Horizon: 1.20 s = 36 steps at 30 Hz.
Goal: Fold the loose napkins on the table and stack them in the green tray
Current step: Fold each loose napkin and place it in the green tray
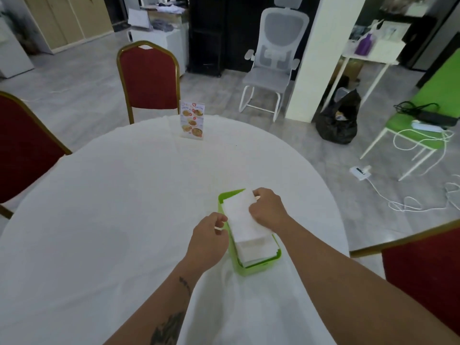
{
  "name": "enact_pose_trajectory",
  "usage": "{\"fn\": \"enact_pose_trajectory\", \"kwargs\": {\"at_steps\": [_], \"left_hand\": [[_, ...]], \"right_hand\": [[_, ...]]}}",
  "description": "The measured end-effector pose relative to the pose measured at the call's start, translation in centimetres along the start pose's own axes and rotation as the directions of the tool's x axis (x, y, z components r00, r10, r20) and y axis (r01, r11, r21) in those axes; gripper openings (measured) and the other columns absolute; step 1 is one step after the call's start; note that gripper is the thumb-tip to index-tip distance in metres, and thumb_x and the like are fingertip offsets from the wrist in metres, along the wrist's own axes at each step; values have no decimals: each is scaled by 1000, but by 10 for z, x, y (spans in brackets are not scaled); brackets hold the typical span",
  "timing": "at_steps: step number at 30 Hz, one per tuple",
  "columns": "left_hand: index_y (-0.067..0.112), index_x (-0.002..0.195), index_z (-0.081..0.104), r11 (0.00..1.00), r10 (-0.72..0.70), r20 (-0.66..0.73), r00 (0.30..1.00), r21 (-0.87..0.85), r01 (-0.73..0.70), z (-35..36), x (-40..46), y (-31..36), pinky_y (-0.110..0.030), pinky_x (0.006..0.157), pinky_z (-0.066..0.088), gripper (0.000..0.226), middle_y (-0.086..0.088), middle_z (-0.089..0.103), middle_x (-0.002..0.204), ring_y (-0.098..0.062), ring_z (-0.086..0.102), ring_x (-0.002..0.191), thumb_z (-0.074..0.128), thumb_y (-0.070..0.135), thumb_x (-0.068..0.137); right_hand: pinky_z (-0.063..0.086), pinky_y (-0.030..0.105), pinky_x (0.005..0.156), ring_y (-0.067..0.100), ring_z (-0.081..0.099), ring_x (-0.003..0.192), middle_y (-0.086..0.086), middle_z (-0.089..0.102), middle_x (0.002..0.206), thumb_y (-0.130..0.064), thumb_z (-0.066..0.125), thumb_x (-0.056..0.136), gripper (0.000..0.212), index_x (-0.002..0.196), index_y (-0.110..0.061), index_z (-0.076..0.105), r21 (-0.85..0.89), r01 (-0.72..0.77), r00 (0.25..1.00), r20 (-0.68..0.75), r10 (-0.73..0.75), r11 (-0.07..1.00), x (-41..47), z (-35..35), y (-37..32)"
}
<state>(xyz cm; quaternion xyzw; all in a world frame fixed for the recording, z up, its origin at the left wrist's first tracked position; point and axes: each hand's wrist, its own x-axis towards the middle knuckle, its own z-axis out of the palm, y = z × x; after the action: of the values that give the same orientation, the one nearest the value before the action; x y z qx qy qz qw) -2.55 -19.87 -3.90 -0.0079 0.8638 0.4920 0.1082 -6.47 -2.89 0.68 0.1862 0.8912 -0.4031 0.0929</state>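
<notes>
Napkins [249, 232] lie stacked in green tray [258, 267] on white surface [112, 220]. Right hand [267, 209] pinches the tilted top napkin [240, 207]; left hand [210, 235], loosely curled and holding nothing, touches the tray's left wall.

a round counter [112, 207] under a white cloth fills the lower frame, with a printed menu stand [193, 120] upright near its far edge. red padded chairs with gold frames sit around it: one at the far side [149, 78], one at the left edge [22, 148], one at the lower right [423, 270]. the floor [74, 95] is grey tile. a pale grey mesh office chair [273, 58] stands at upper centre beside a white pillar [323, 58]. a black bag [338, 120] slumps at the pillar's foot. at right, a green chair [423, 125] holds cables, and white cords [410, 202] trail over the floor. beige cabinet doors [67, 18] line the upper left.
</notes>
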Motion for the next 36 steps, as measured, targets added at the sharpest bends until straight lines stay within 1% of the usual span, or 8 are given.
{"fn": "enact_pose_trajectory", "kwargs": {"at_steps": [4, 9, 17, 22, 25, 29, 32, 36], "left_hand": [[33, 107, 58, 997, -65, -13, 998, -34, 64, 7, 2, 4, -12, 58, 41, 29, 12, 60, 102, -2, 61, 81, 52, 13, 87], [36, 111, 53, 984, -150, -42, 988, -104, 145, 11, 4, 8, -9, 52, 39, 30, 14, 61, 101, 1, 62, 83, 54, 17, 88], [35, 121, 50, 970, -220, -21, 975, -115, 216, 19, 6, 7, -16, 58, 41, 40, 13, 60, 103, 0, 60, 85, 63, 22, 86], [33, 124, 50, 954, -252, -20, 968, -176, 244, 21, 10, 1, -19, 57, 41, 39, 12, 60, 101, -4, 59, 84, 59, 21, 88], [30, 131, 48, 907, -318, 48, 947, -277, 318, 22, 10, 3, -31, 70, 54, 43, 4, 62, 103, -15, 62, 89, 57, 20, 89], [35, 127, 51, 736, -433, 218, 874, -474, 483, 23, 9, 13, -34, 67, 54, 39, 1, 64, 113, -21, 64, 99, 56, 21, 90], [35, 125, 56, 699, -426, 285, 858, -498, 513, 26, 12, 22, -37, 74, 54, 36, 3, 64, 118, -22, 64, 102, 55, 29, 90], [32, 115, 61, 688, -396, 338, 854, -506, 520, 44, 13, 39, -40, 78, 55, 26, 3, 67, 109, -21, 65, 98, 56, 38, 90]], "right_hand": [[44, 37, 88, 28, 46, 117, 7, 46, 129, -13, 55, 82, 61, 140, -17, 38, -327, 190, 976, -40, -214, 926, -2, 13, 17], [36, 40, 98, 25, 40, 123, 1, 44, 141, -28, 51, 87, 52, 138, -21, 46, -540, 436, 870, 49, -490, 720, -11, 21, 44], [18, 48, 112, 19, 27, 142, -2, 28, 160, -34, 30, 99, 53, 150, -24, 34, -633, 500, 846, 210, -490, 591, -19, 31, 69], [29, 42, 109, 23, 38, 134, -1, 44, 149, -29, 45, 91, 52, 143, -23, 44, -290, 414, 893, -56, -447, 863, -11, 13, 58], [34, 42, 110, 25, 42, 132, 2, 48, 144, -27, 48, 94, 48, 142, -21, 45, 29, 58, 992, -110, -55, 998, -7, 5, 59], [46, 39, 95, 24, 56, 110, -2, 61, 113, -33, 41, 95, 23, 102, -27, 62, 320, -263, 960, 178, 215, 910, -13, 5, 64], [44, 44, 103, 22, 56, 115, -2, 59, 127, -38, 40, 98, 37, 132, -32, 54, 419, -247, 964, 201, 176, 874, -23, 12, 72], [43, 47, 106, 23, 57, 116, 0, 60, 131, -42, 40, 100, 41, 137, -29, 53, 509, -237, 971, 159, 180, 828, -30, -2, 92]]}}
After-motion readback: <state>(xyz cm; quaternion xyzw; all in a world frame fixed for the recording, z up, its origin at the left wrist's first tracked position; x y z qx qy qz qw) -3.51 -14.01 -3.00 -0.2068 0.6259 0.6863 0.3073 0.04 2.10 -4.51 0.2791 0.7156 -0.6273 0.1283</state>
